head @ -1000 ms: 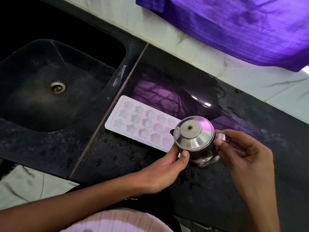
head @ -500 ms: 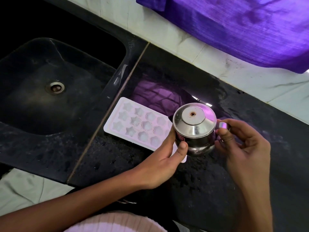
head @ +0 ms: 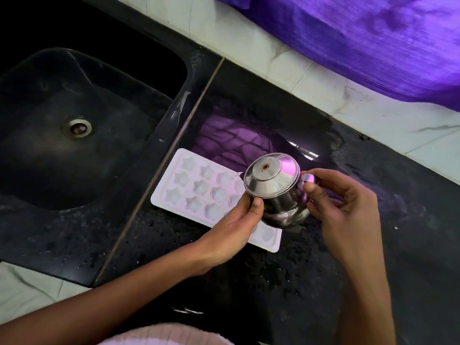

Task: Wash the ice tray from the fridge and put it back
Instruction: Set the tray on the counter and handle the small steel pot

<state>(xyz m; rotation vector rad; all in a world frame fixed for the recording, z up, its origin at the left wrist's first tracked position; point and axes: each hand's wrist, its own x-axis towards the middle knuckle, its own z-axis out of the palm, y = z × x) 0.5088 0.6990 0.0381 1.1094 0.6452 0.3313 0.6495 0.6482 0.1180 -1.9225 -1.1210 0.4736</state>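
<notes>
Leftmost, a dark sink point(head: 32, 220) is sunk into the black stone counter point(head: 410, 232), with a round metal drain point(head: 77, 127) in its basin. Just right of the sink's edge, the white ice tray point(head: 196, 188) lies flat on the counter, its star and flower cups facing up and its near right end partly hidden under the hands. Above that end the person holds a small steel pot point(head: 276, 192) with a domed lid point(head: 270, 176), tilted toward the tray. The left hand point(head: 234, 230) cups the pot's side, thumb pressed against the metal just below the lid's rim, fingers curled behind it. The right hand point(head: 346, 210) pinches the pot's handle point(head: 308, 179) between thumb and fingers. Along the back runs a white marble ledge point(head: 361, 113), and a shiny purple cloth point(head: 373, 41) hangs over it at the upper right, reflected in the wet counter behind the tray.
</notes>
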